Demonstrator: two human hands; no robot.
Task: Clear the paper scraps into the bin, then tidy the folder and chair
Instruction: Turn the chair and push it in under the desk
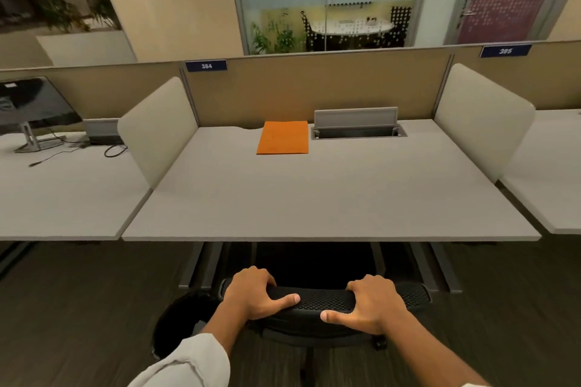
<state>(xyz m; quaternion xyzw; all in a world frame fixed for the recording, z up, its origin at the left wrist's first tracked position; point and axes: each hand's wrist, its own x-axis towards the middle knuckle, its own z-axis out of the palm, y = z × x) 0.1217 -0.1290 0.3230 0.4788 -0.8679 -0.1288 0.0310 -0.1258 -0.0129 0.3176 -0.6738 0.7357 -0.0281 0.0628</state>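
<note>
Gripping the chair [327,300] top: both hands (desk [314,198] edge near, apparently apart).

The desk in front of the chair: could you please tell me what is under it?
Under the desk only dark metal legs and shadow show. The chair, gripped by both hands, blocks the middle, and its seat cannot be seen.

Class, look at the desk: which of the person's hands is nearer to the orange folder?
Left, slightly. The left hand grips the chair back just left of the orange folder; the right hand grips further right.
</note>
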